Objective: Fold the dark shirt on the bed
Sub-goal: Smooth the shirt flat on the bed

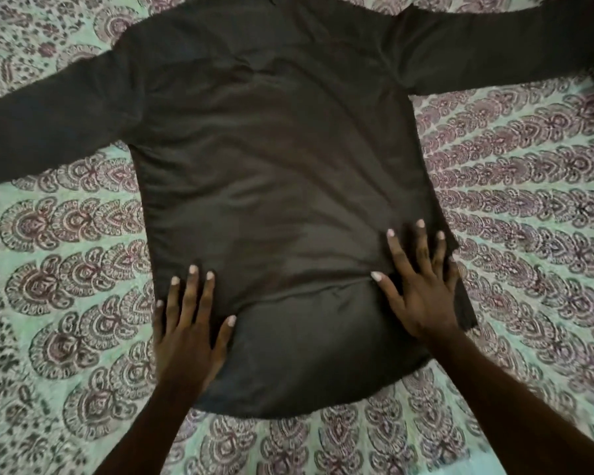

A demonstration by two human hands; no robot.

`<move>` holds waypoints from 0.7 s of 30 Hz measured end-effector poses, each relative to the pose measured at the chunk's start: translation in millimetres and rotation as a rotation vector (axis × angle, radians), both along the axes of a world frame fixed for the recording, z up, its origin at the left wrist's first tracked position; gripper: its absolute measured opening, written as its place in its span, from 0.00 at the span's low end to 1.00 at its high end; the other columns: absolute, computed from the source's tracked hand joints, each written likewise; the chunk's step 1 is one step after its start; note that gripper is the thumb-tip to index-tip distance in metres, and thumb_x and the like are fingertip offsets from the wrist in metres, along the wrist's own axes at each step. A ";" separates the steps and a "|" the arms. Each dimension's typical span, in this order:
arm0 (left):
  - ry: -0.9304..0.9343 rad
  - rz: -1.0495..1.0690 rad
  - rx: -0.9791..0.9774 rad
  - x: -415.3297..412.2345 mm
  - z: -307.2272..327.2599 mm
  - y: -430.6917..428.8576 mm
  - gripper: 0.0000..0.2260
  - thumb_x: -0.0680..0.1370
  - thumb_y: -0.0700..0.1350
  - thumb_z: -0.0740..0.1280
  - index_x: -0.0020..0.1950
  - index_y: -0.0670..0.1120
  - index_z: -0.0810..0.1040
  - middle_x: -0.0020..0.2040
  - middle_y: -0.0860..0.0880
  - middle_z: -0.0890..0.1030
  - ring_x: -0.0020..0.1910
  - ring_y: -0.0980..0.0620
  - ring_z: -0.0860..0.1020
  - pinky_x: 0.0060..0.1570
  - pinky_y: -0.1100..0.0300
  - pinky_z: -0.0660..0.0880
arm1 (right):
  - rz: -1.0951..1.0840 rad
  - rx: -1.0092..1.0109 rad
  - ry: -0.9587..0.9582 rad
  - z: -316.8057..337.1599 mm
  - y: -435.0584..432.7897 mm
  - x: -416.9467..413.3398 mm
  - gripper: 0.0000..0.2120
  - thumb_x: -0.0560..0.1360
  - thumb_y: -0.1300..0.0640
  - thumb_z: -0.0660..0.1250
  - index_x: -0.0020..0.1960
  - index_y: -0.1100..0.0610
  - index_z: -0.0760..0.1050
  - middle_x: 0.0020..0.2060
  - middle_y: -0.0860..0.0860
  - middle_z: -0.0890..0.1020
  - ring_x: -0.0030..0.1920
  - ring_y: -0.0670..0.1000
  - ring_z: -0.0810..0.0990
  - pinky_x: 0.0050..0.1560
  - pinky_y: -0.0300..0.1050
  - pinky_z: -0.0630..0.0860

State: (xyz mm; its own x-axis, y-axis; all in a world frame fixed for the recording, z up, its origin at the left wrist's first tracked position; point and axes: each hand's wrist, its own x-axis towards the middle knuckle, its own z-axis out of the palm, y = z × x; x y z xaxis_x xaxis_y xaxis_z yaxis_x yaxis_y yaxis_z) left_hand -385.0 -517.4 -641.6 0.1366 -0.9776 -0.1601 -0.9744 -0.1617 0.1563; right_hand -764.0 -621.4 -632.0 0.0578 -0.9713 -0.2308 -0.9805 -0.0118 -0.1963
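Dark long-sleeved shirt [275,186] lies spread (sleeves out) on the patterned bedspread [515,207], your left hand [189,334] and right hand [422,289] pressing flat, fingers splayed, near its hem.

Dark shirt [271,166] of smooth woven cloth with a faint sheen, lightly creased, bed [515,186] covered in matt printed cotton-like cloth

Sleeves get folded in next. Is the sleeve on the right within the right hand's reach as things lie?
Probably yes: the right hand rests flat on the shirt near its hem. Only flat cloth lies between it and that sleeve, though it means a long stretch forward.
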 end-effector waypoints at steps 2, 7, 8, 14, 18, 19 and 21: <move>0.081 0.151 -0.014 -8.8 4.9 14.9 0.35 0.80 0.64 0.57 0.84 0.52 0.56 0.86 0.50 0.51 0.83 0.40 0.54 0.75 0.36 0.59 | -0.064 0.000 -0.028 -0.6 18.4 -8.0 0.35 0.80 0.30 0.50 0.83 0.37 0.44 0.84 0.47 0.41 0.84 0.56 0.42 0.77 0.68 0.50; 0.230 0.727 0.016 -24.5 21.8 39.0 0.32 0.78 0.58 0.62 0.74 0.39 0.62 0.74 0.32 0.64 0.70 0.25 0.65 0.66 0.28 0.65 | -0.477 -0.084 -0.142 9.7 56.6 -24.5 0.35 0.83 0.40 0.62 0.82 0.54 0.55 0.81 0.59 0.59 0.77 0.66 0.65 0.70 0.70 0.69; 0.251 0.759 0.024 -23.3 23.5 44.3 0.29 0.80 0.56 0.64 0.72 0.37 0.63 0.71 0.30 0.67 0.68 0.25 0.67 0.63 0.29 0.68 | -0.521 -0.102 -0.144 13.4 58.7 -25.7 0.35 0.82 0.43 0.64 0.81 0.58 0.57 0.77 0.63 0.64 0.73 0.68 0.70 0.66 0.69 0.73; 0.336 0.743 -0.022 -9.2 36.5 75.9 0.15 0.83 0.46 0.67 0.58 0.33 0.75 0.51 0.29 0.82 0.49 0.28 0.81 0.43 0.45 0.71 | -0.866 -0.066 -0.449 31.5 56.0 -38.6 0.15 0.77 0.59 0.74 0.60 0.64 0.80 0.52 0.64 0.85 0.54 0.63 0.84 0.53 0.45 0.74; 0.295 0.589 -0.061 -1.3 44.6 90.2 0.10 0.83 0.43 0.68 0.53 0.35 0.75 0.45 0.30 0.81 0.41 0.29 0.81 0.39 0.44 0.74 | -0.887 -0.097 -0.399 40.8 72.3 -40.9 0.13 0.75 0.56 0.76 0.52 0.66 0.83 0.46 0.65 0.86 0.47 0.61 0.85 0.44 0.40 0.68; 0.294 0.563 -0.056 -0.4 45.2 93.1 0.10 0.82 0.41 0.69 0.55 0.34 0.75 0.46 0.29 0.81 0.42 0.28 0.81 0.40 0.42 0.74 | -0.899 -0.096 -0.393 42.7 76.9 -40.6 0.13 0.75 0.56 0.76 0.52 0.66 0.82 0.47 0.65 0.86 0.48 0.62 0.85 0.46 0.42 0.71; 0.306 0.541 -0.018 2.4 45.9 98.1 0.10 0.81 0.40 0.69 0.58 0.35 0.73 0.49 0.29 0.81 0.46 0.27 0.81 0.43 0.40 0.75 | -0.930 -0.064 -0.401 41.0 86.0 -40.3 0.14 0.73 0.58 0.77 0.53 0.65 0.81 0.49 0.65 0.85 0.48 0.62 0.85 0.50 0.47 0.76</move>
State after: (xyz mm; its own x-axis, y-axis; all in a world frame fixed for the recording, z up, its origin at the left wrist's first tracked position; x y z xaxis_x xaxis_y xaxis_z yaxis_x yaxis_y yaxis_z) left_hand -382.6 -419.2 -595.7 0.5638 -0.7859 -0.2541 -0.6660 -0.6145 0.4229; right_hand -804.2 -535.4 -591.0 -0.6658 -0.6804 -0.3061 -0.4682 0.7004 -0.5387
